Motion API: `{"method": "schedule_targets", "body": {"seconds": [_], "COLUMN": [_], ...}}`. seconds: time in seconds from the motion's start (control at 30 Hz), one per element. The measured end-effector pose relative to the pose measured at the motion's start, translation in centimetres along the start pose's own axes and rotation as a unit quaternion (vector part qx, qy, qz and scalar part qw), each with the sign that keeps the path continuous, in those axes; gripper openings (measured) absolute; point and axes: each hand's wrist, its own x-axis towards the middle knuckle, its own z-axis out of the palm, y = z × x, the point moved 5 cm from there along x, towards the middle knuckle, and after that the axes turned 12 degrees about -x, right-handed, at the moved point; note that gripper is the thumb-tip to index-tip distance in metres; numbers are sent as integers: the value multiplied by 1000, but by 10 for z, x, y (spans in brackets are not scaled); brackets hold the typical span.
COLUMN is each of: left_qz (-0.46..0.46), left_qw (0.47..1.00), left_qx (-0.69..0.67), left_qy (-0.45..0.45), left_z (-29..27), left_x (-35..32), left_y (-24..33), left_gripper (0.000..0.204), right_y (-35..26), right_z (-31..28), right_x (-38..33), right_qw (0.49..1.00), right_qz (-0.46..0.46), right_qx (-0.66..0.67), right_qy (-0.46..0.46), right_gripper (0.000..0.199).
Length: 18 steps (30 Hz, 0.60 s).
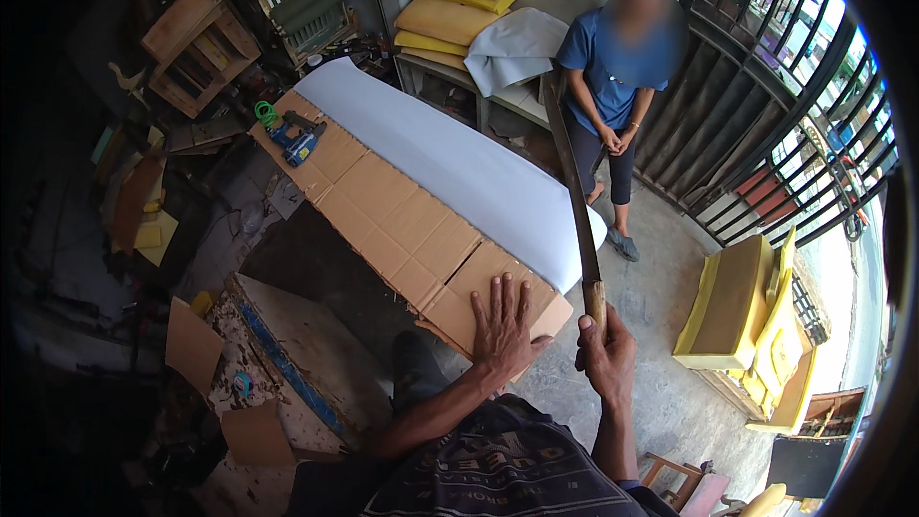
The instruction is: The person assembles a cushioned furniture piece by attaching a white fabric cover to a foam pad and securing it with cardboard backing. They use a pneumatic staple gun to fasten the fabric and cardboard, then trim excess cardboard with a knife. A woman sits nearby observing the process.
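My left hand (499, 330) lies flat with fingers spread on the near end of a long brown cardboard strip (383, 213). That strip runs along the near side of a long panel covered in white sheet (440, 165). A dark slit crosses the cardboard just beyond my fingertips. In my right hand (607, 352) is the wooden handle of a long machete (580, 206), its blade raised upright beside the panel's right end. At the far left end of the cardboard rests a blue air stapler (299, 146) with a green coiled hose (265, 114).
A seated person in blue (613, 57) is just beyond the blade. Yellow foam cushions (450, 19) are stacked on a bench behind. Further foam pieces (732, 302) stand at right near a barred gate (708, 124). A worn board (297, 354) lies at lower left.
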Motion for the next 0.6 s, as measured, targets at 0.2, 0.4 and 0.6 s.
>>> {"method": "schedule_targets", "body": {"seconds": [0.2, 0.4, 0.6], "left_qz": [-24, 9, 90], "left_qw": [984, 988, 977], "left_qx": [157, 140, 173], "left_qy": [-76, -69, -89], "left_z": [18, 24, 27], "left_x": [6, 5, 3], "left_y": [1, 2, 11], "left_gripper": [85, 76, 70], "right_y": [16, 0, -4], "right_z": [11, 9, 7], "right_x": [29, 32, 16], "right_qw": [998, 1000, 999], "right_qz": [63, 25, 40], "right_qx": [12, 15, 23], "right_qy": [16, 6, 22], "right_gripper": [54, 58, 59]}}
